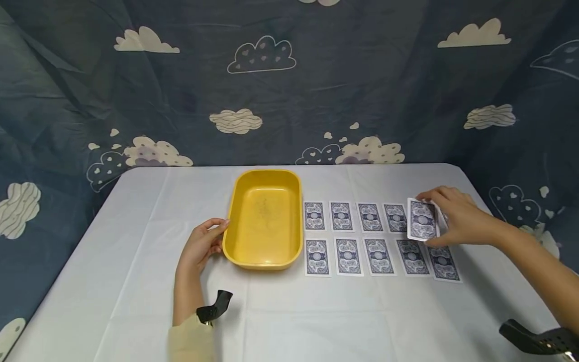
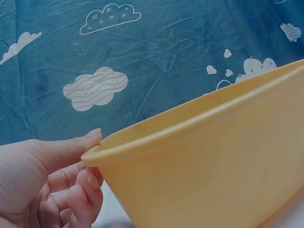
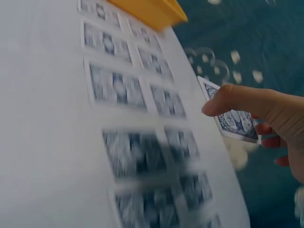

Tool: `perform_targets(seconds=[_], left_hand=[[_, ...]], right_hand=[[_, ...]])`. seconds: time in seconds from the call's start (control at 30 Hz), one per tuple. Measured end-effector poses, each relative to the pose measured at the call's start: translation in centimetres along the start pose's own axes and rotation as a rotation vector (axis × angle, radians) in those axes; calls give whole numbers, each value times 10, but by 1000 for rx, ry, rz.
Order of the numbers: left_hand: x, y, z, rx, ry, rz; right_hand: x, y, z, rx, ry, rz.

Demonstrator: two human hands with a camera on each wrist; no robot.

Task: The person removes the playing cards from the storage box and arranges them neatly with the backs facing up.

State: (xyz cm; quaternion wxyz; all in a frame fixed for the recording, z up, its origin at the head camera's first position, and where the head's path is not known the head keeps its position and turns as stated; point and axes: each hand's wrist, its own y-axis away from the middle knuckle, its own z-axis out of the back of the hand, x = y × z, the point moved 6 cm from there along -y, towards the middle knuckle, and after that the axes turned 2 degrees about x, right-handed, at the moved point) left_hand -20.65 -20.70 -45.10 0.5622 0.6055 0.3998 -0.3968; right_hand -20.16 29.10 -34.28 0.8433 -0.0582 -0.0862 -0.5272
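Note:
On the left of a yellow plastic tub [image 1: 263, 265], my left hand [image 1: 201, 245] pinches the rim, thumb on top and fingers curled below, as the left wrist view shows with the tub wall [image 2: 204, 175]. My right hand [image 1: 468, 217] holds a playing card [image 1: 422, 220] between thumb and fingers, its blue patterned back showing. In the right wrist view that card [image 3: 240, 126] is lifted off the table. Below it, face-down cards lie in two rows, among them one at the front right end [image 1: 444, 264]. My right hand partly hides the far row's right end.
A white cloth covers the table [image 1: 135, 281]. The two card rows begin just right of the tub, with a near-row card [image 1: 317, 257] beside it. A dark blue curtain [image 1: 362, 75] with cloud prints hangs behind and at both sides.

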Motion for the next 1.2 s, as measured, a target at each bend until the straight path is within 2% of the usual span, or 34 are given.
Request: perform_targets(seconds=[0.23, 0.33, 0.47, 0.57, 0.73, 1.0, 1.1, 1.2], left_hand=[[0, 1, 4, 0, 22, 3], [-1, 1, 6, -1, 26, 3], [-1, 1, 7, -9, 27, 7], [-1, 1, 8, -16, 28, 7], [1, 1, 8, -19, 37, 9], [1, 0, 7, -22, 37, 11], [2, -1, 7, -18, 34, 13], [3, -1, 9, -23, 8, 13]], right_hand=[[-49, 40, -15, -21, 57, -86], [-67, 55, -23, 17, 55, -116], [-84, 71, -38, 105, 54, -155], [-90, 78, -48, 137, 33, -142], [-95, 85, -57, 126, 36, -103], [-103, 89, -65, 214, 45, -200], [-101, 90, -63, 193, 39, -212], [-96, 86, -58, 127, 34, -203]])
